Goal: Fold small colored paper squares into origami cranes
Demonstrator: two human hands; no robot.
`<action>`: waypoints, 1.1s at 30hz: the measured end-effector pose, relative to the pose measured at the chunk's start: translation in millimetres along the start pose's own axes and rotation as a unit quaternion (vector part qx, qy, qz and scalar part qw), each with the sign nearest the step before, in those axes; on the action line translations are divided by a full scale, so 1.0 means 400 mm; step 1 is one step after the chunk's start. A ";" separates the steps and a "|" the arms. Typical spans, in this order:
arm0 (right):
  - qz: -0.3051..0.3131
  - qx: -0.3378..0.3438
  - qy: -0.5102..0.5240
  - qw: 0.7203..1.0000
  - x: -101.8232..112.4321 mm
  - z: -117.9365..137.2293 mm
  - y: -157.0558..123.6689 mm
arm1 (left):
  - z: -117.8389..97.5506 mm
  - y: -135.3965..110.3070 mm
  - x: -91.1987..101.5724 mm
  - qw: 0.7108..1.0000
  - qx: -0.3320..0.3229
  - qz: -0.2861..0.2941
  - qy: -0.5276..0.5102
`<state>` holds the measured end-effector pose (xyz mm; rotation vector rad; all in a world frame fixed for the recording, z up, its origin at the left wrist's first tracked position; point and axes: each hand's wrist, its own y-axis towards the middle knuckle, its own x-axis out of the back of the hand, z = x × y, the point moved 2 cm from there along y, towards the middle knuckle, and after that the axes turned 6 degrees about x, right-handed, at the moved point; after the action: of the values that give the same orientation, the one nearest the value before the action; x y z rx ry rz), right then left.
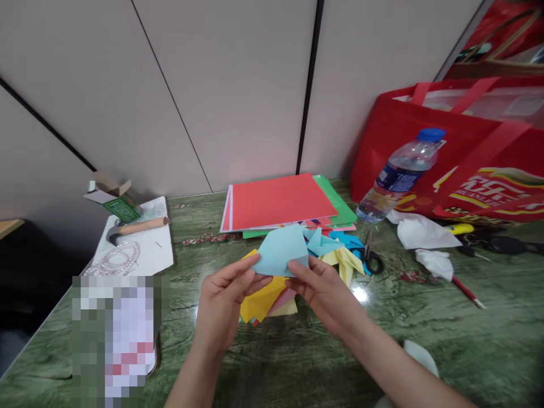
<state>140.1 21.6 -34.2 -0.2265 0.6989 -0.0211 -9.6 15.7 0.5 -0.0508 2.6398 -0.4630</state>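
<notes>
A light blue sheet of paper (283, 247), seemingly folded, is held up above the table between both hands. My left hand (227, 292) pinches its lower left corner between thumb and fingers. At the lower right edge, my right hand (321, 283) grips it with the thumb on top and fingers beneath. Under the hands lie yellow paper pieces (259, 300) with pink and cream ones. Right behind the held sheet are a light blue folded paper shape (323, 243), a pale yellow folded shape (344, 260) and darker blue paper (346, 241).
Coloured sheets topped by red paper (280, 201) lie by the wall. Right of them stand a water bottle (399, 175) and a red bag (425, 141); black scissors (374, 260) lie nearer. At left, a hammer (140, 226), clear coil (117, 258) and green box (119, 201) rest on a white board.
</notes>
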 end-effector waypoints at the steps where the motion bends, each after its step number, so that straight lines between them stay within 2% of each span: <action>1: -0.009 0.004 -0.002 1.000 0.000 0.004 0.002 | -0.004 0.000 0.003 1.000 0.009 0.004 0.015; 5: -0.066 -0.009 -0.017 0.998 0.001 0.012 0.006 | -0.011 0.000 0.011 0.996 0.048 0.018 0.079; 8: -0.081 -0.010 -0.028 0.996 0.004 0.015 0.008 | -0.009 0.000 0.015 0.990 0.080 0.036 0.113; 11: -0.056 -0.005 -0.050 0.997 0.007 0.016 0.008 | -0.007 0.000 0.016 0.982 0.093 0.042 0.159; 16: -0.010 0.004 -0.142 0.990 0.012 0.007 0.004 | -0.010 0.005 0.012 0.981 0.054 0.020 0.184; 20: -0.011 0.025 -0.146 0.989 0.009 0.003 0.000 | 0.000 0.010 0.007 0.988 0.046 0.017 0.149; 24: -0.030 0.051 -0.115 0.992 0.007 0.005 0.001 | 0.023 0.010 -0.003 0.987 0.077 0.056 0.127; 27: -0.014 0.069 -0.152 0.986 0.007 0.009 0.002 | 0.032 0.009 -0.007 0.985 0.084 0.067 0.132; 31: 0.019 0.109 -0.267 0.957 0.003 0.014 0.001 | 0.023 0.012 0.001 0.985 0.054 0.029 0.159; 33: 0.029 0.123 -0.290 0.949 0.001 0.012 0.001 | 0.015 0.013 0.007 0.983 0.034 -0.004 0.178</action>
<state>143.5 22.8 -31.0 0.0322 0.1115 0.0144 -9.0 18.5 -7.5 0.0470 2.9697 -0.6156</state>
